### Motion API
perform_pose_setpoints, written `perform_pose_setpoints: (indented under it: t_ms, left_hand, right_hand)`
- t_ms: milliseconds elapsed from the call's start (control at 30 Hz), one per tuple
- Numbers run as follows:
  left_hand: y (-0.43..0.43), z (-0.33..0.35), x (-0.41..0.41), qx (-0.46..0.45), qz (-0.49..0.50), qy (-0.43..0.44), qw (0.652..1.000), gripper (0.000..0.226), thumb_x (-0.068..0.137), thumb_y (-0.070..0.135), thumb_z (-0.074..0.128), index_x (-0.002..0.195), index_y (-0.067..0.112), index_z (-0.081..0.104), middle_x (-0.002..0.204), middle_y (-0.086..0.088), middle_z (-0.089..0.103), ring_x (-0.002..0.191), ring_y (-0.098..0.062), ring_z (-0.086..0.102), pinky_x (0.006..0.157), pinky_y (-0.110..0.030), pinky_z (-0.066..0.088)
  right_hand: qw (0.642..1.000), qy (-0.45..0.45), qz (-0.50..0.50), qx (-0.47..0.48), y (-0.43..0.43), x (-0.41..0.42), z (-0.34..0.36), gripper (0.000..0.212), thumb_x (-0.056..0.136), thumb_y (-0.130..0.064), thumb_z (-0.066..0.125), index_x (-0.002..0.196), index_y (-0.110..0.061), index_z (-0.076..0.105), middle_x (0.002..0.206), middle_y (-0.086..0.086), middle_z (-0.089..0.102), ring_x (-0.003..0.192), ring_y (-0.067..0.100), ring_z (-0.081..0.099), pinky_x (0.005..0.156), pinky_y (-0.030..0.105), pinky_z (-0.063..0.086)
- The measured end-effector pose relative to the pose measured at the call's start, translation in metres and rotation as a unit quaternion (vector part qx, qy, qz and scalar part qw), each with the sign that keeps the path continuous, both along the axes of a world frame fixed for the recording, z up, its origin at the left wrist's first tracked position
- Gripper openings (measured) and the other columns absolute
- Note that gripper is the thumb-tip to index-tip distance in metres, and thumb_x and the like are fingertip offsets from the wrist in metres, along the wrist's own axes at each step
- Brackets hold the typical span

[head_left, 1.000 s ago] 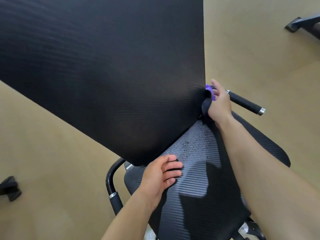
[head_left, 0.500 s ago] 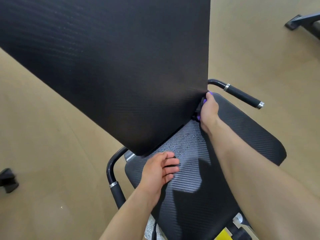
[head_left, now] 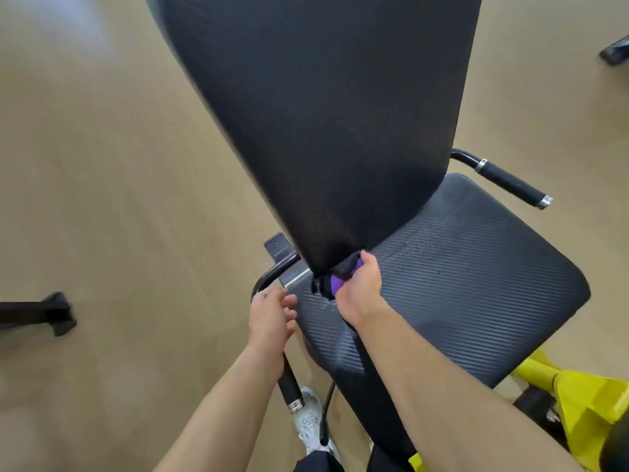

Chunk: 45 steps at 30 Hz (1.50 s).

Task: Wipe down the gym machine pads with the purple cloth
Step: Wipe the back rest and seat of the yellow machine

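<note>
Right hand (head_left: 359,289), gripping the cloth (head_left: 340,281), has shifted left to the back pad (head_left: 323,114) near-left corner; left hand (head_left: 270,318) hovers open beside the seat (head_left: 476,267).

- The tall black textured back pad (head_left: 323,124) runs off the top edge.
- The bunched purple cloth (head_left: 340,281) is mostly covered by the right hand (head_left: 360,291) and the pad's lower corner.
- The yellow metal frame (head_left: 585,403) is cut by the right and bottom edges.
- The pale sneaker (head_left: 311,424) shows only partly behind the left forearm.
</note>
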<state>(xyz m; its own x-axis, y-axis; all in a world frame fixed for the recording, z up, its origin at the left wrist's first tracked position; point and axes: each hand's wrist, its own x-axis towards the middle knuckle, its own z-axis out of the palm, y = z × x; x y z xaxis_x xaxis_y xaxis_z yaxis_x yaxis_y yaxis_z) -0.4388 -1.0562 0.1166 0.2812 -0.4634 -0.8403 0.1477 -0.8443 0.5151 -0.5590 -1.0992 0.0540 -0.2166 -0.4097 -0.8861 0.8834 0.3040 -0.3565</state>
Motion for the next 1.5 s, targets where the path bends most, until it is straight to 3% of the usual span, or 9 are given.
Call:
perform_pose_setpoints:
  t_ms: [100,267,400,500,700,833,900,1133,1500]
  left_hand:
    - [0.002,-0.013,0.007,0.009,-0.054,-0.011,0.998,0.051,0.100,0.023,0.045,0.148,0.038,0.035,0.141,0.006,0.051,0.125,-0.019,0.052,0.108,-0.044,0.043]
    - [0.004,-0.013,-0.007,-0.071,-0.119,0.026,0.990,0.038,0.087,0.012,0.063,0.125,0.018,0.058,0.108,0.004,0.071,0.088,-0.003,0.065,0.074,-0.016,0.053]
    - [0.004,-0.018,-0.012,-0.091,-0.123,-0.006,0.988,0.061,0.065,0.040,0.072,0.120,0.017,0.060,0.106,0.001,0.074,0.099,-0.015,0.070,0.094,-0.042,0.056]
    - [0.005,-0.026,-0.015,-0.066,-0.155,-0.029,0.985,0.032,0.079,0.039,0.062,0.107,0.023,0.063,0.102,-0.001,0.073,0.098,-0.020,0.068,0.095,-0.047,0.054]
    - [-0.009,-0.027,-0.038,-0.054,0.058,0.063,0.995,0.026,0.101,0.019,0.041,0.108,0.018,0.066,0.101,-0.010,0.072,0.094,-0.024,0.065,0.083,-0.037,0.053]
    - [-0.026,-0.011,-0.049,-0.048,0.251,0.198,0.946,0.022,0.106,0.022,0.038,0.115,0.018,0.058,0.090,-0.006,0.068,0.062,-0.015,0.072,0.058,-0.030,0.059]
    - [-0.031,-0.004,-0.052,-0.073,0.273,0.208,0.937,0.027,0.106,0.021,0.038,0.124,0.015,0.057,0.098,-0.008,0.070,0.074,-0.019,0.073,0.067,-0.034,0.061]
    - [-0.044,0.039,-0.046,-0.121,0.245,0.172,0.946,0.028,0.102,0.024,0.041,0.112,0.018,0.066,0.102,-0.007,0.072,0.097,-0.026,0.068,0.095,-0.043,0.054]
    - [-0.104,0.164,-0.025,-0.216,0.202,0.080,0.952,0.027,0.099,0.013,0.043,0.073,0.014,0.051,0.067,-0.004,0.049,0.063,-0.019,0.048,0.066,-0.029,0.045]
  right_hand:
    - [0.999,-0.048,0.008,-0.012,0.007,0.016,0.013,0.040,0.107,-0.032,0.038,0.116,-0.004,0.065,0.125,0.017,0.066,0.112,0.032,0.063,0.106,0.043,0.046]
    - [0.993,-0.088,0.068,-0.027,0.018,0.036,0.026,0.052,0.106,-0.034,0.030,0.111,0.005,0.064,0.121,0.027,0.065,0.112,0.038,0.062,0.108,0.046,0.043]
    - [0.985,-0.104,0.132,-0.038,0.021,0.036,0.039,0.056,0.098,-0.029,0.033,0.131,0.009,0.058,0.132,0.029,0.061,0.126,0.040,0.057,0.115,0.048,0.039]
    - [0.969,-0.083,0.231,-0.024,0.025,0.016,0.041,0.048,0.091,-0.020,0.034,0.119,0.003,0.065,0.121,0.020,0.068,0.113,0.034,0.063,0.107,0.043,0.044]
    - [0.795,0.194,0.567,0.095,0.019,-0.018,0.063,0.016,0.084,-0.012,0.048,0.091,-0.018,0.061,0.103,0.006,0.059,0.098,0.027,0.056,0.091,0.047,0.052]
    - [0.774,0.212,0.591,0.081,0.012,-0.026,0.075,0.024,0.083,-0.010,0.046,0.097,-0.016,0.065,0.116,0.007,0.074,0.096,0.024,0.070,0.079,0.036,0.054]
    - [0.758,0.236,0.604,0.071,0.007,-0.026,0.085,0.021,0.084,-0.010,0.046,0.090,-0.016,0.066,0.112,0.008,0.075,0.089,0.023,0.070,0.076,0.035,0.053]
    - [0.749,0.254,0.611,0.036,-0.012,-0.020,0.127,0.024,0.089,-0.013,0.045,0.097,-0.013,0.067,0.103,0.006,0.078,0.081,0.019,0.066,0.075,0.033,0.050]
    - [0.719,0.271,0.634,-0.086,-0.054,-0.007,0.251,0.031,0.090,-0.013,0.048,0.110,-0.011,0.072,0.102,0.002,0.078,0.098,0.020,0.073,0.092,0.037,0.056]
